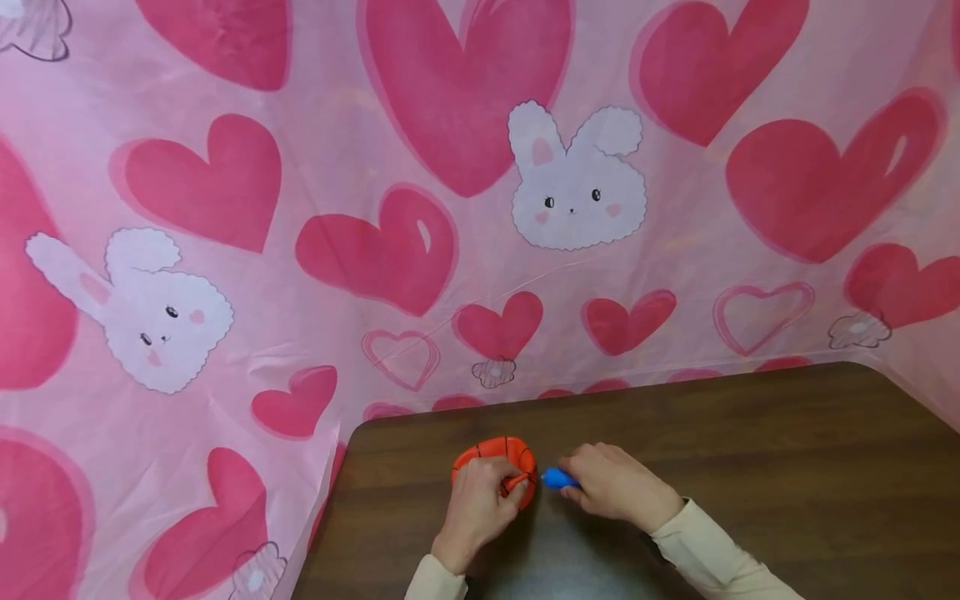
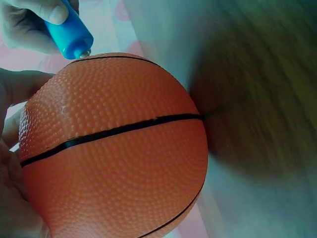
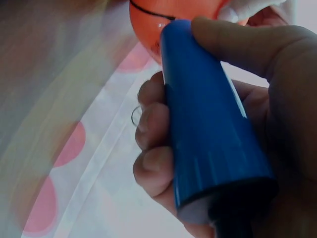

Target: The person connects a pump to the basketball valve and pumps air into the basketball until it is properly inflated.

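Note:
A small orange basketball with black lines (image 1: 507, 448) looks dented in the head view, and its pebbled side (image 2: 119, 168) fills much of the left wrist view. My left hand (image 1: 476, 504) grips the ball, thumb and fingers pinching its rubber near the right side. In my right hand (image 1: 618, 485) is a blue hand pump (image 3: 213, 124), fingers wrapped round its barrel and thumb along it. The pump's tip (image 2: 83, 53) points at the ball; the head view shows a narrow gap between them. Most of the pump is hidden by the right hand in the head view.
Both hands are over a dark brown wooden table (image 1: 787, 467). Behind and to the left of it hangs a pink cloth (image 1: 315, 117) printed with hearts and white rabbits. A dark shadow lies on the tabletop beside the ball in the left wrist view.

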Available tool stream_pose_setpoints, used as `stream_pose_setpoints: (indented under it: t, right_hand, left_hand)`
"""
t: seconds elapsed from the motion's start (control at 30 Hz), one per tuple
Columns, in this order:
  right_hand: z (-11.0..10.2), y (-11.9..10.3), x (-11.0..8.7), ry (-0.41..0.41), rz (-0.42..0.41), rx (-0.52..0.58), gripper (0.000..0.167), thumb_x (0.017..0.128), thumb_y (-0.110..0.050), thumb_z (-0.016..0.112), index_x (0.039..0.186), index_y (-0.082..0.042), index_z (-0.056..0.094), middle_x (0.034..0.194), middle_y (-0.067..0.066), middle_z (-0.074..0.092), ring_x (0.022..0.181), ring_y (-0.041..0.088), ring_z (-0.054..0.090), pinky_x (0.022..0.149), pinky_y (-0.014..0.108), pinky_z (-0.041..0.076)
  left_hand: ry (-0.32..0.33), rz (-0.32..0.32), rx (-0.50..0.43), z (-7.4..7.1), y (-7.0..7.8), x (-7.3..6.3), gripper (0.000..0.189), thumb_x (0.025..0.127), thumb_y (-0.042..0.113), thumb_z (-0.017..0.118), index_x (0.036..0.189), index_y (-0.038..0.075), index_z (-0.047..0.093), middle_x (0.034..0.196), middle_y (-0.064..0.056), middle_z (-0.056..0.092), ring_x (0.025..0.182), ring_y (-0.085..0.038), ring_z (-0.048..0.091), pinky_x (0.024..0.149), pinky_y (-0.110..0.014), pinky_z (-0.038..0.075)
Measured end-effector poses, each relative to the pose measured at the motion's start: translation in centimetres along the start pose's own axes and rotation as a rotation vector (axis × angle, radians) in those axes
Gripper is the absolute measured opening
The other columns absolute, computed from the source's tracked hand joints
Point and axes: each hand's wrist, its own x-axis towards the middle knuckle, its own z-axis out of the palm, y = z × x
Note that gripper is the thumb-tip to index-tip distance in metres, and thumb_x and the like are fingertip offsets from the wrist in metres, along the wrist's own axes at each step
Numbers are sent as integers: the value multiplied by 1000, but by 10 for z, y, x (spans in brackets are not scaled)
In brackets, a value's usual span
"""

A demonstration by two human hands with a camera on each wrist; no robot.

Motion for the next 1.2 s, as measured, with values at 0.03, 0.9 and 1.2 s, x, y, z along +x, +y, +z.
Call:
stream_pose_setpoints:
  t: [0.03,0.9,1.2]
  right_hand:
    - [1,-1,0,9,-1,-10,27,85,-27,85,78,-20,61,64,-10,45,55,5,40,52,20,38]
    - [6,3,6,4,53,34,24,86,-30,84,83,-19,63,67,-11,50,58,6,44,52,23,39]
    - [-10,22,3,-35,5,99,31,84,-27,85,103,-20,62,85,-10,66,71,5,52,64,26,50]
  left_hand:
    - [0,1,-5,0,0,0,11,83,17,82,77,22,76,71,13,71,64,1,58,61,-14,46]
    - [-30,-93,-123,2,-18,4,29,75,30,88,99,28,71,99,14,71,90,-6,64,73,-22,54]
    - [-75,-56,-266,0,-34,5,32,79,24,80,110,26,73,127,7,73,115,-16,68,90,-35,62]
